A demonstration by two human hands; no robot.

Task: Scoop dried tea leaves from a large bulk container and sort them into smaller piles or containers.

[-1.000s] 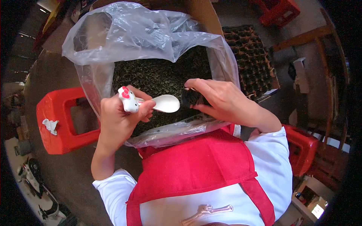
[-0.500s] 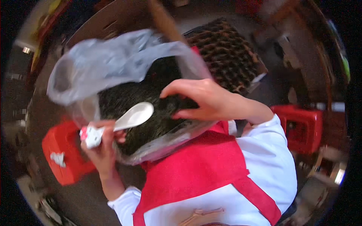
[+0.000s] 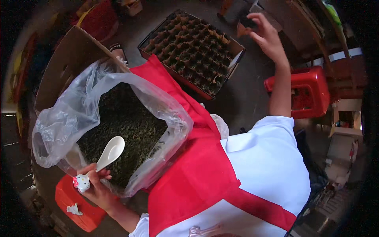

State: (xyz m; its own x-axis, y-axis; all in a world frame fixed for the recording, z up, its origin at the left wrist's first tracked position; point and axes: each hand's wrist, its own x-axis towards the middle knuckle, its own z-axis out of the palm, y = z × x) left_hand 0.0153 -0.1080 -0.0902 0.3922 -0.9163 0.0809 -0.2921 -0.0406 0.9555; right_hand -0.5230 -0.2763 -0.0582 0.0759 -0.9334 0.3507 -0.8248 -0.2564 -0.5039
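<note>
The left hand [image 3: 94,189] wraps its grip around the handle of a white ceramic spoon [image 3: 104,156], fingers curled and pressed shut on it just above a small cartoon-cat figure [image 3: 81,182] at the handle's end. The spoon tilts up and to the right, its empty bowl hanging over the near edge of a mass of dark green dried leaves [image 3: 122,130]. These leaves fill a clear plastic bag [image 3: 75,114] whose mouth lies rolled open and crumpled around them; the bag sits inside a brown cardboard box [image 3: 67,59] with one flap raised behind it. Just below the left hand stands a red plastic stool [image 3: 77,207].

The right hand [image 3: 266,35] is raised well apart from the bag, toward the top of the view, and pinches a small dark piece [image 3: 248,21] between thumb and fingertips; what that piece is cannot be told. Near it, on the floor, lies a shallow box of dark brown cardboard cells [image 3: 193,49], a grid of small compartments. A second red stool [image 3: 306,93] stands beside the right forearm. The person wears a white shirt [image 3: 272,166] under a red apron [image 3: 197,173], one corner of the apron reaching up beside the bag's rim.
</note>
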